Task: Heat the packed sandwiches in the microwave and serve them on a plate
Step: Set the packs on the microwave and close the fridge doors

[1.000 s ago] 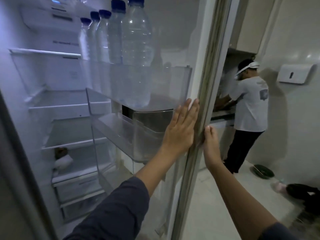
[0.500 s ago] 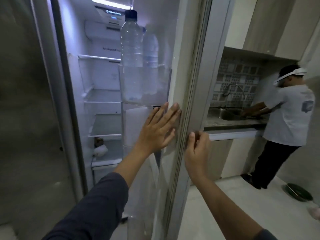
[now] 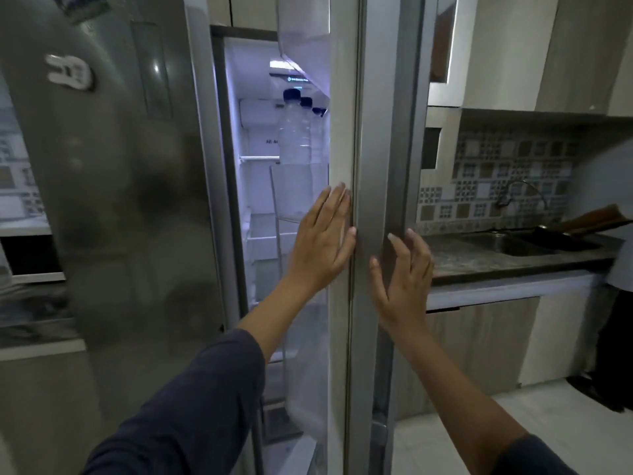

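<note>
Fingers of my left hand [image 3: 322, 241] lie straight and close together, with the palm flat against the inner side of the fridge door [image 3: 376, 149], right at its edge. My right hand [image 3: 404, 279] is on the other side of that edge. Its fingers are spread wide and a little bent, the tips touching the grey outer face, and it grips nothing. The door stands ajar between my two hands, and through the gap on the left the fridge is lit inside. Water bottles [image 3: 296, 132] with dark blue caps stand upright in a clear door shelf [image 3: 291, 197], just above and to the left of my left hand. Farther left is the other fridge door [image 3: 120, 200], steel and blurred, with a white magnet [image 3: 70, 75] near its top. To the right, far past the door, a stone counter [image 3: 479, 265] holds a steel sink [image 3: 513, 243] with a tap [image 3: 524, 193] behind it, against a patterned tiled wall [image 3: 496, 156]. Another person [image 3: 620, 269] stands at the far right, an arm reaching over the sink. Where the sandwiches are I cannot tell from here.
</note>
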`<action>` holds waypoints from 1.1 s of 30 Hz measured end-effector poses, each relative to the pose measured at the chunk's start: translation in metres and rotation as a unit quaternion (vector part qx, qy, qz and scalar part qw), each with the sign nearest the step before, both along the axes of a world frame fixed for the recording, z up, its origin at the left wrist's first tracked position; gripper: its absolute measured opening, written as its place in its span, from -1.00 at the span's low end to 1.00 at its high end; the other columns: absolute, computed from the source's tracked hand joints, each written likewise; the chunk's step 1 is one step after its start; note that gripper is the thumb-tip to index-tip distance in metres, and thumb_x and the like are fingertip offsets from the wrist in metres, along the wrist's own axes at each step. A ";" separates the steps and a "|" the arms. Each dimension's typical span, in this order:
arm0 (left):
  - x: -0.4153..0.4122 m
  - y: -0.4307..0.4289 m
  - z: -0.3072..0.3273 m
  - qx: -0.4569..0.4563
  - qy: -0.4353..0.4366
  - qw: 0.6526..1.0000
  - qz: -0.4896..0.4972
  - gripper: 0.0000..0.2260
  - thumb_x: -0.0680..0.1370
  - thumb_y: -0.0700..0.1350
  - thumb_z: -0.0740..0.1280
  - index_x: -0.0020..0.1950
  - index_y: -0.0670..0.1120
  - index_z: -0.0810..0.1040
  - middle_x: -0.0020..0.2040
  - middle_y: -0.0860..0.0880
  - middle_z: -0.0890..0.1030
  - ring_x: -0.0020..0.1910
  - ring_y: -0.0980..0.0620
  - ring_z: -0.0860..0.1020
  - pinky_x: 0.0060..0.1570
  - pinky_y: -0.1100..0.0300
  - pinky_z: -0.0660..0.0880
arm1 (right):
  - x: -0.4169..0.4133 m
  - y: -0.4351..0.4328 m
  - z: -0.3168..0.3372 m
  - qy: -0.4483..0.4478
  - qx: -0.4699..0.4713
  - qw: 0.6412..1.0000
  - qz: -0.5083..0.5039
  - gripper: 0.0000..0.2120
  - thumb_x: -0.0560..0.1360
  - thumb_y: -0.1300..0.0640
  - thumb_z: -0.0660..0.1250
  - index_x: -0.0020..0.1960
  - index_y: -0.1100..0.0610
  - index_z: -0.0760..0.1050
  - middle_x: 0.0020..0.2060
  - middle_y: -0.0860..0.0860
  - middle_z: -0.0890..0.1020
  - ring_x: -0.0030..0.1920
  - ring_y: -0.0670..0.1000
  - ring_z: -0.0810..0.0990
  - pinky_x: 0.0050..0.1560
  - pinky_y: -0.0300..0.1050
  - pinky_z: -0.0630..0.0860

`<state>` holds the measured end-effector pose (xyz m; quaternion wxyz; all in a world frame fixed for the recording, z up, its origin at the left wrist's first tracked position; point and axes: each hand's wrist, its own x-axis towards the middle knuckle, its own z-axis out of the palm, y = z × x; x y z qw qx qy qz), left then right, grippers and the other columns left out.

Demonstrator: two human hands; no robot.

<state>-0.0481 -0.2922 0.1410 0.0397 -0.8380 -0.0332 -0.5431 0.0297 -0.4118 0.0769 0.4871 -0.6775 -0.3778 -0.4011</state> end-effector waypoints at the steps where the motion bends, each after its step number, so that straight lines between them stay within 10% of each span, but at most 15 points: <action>1: -0.004 0.005 0.005 -0.019 -0.006 1.000 -0.014 -0.49 0.58 -0.03 0.09 0.49 -0.21 0.13 0.51 -0.17 0.18 0.50 0.01 0.04 0.47 0.31 -0.12 | -0.006 0.009 0.007 0.013 0.014 0.999 0.028 -0.55 0.53 -0.05 0.14 0.38 0.06 0.22 0.40 0.06 0.15 0.41 0.07 0.18 0.38 -0.10 0.22; 4: -0.011 0.025 0.016 -0.046 -0.019 0.998 -0.029 -0.47 0.58 -0.03 0.08 0.50 -0.20 0.06 0.53 -0.16 0.11 0.52 -0.01 0.02 0.48 0.32 -0.13 | -0.021 0.032 0.027 0.055 0.046 0.992 0.099 -0.50 0.56 0.08 0.15 0.46 0.14 0.15 0.45 0.12 0.17 0.44 -0.01 0.17 0.35 -0.49 0.05; 33: 0.073 0.229 0.012 0.000 0.066 0.948 0.310 -0.38 0.58 -0.01 0.11 0.53 -0.15 -0.12 0.54 -0.12 -0.16 0.51 -0.03 -0.24 0.46 0.07 -0.27 | 0.128 0.247 0.068 -0.041 -0.260 0.962 0.079 -0.16 0.42 0.12 0.38 0.53 0.00 -0.05 0.53 0.06 -0.11 0.51 0.17 -0.09 0.44 0.10 0.17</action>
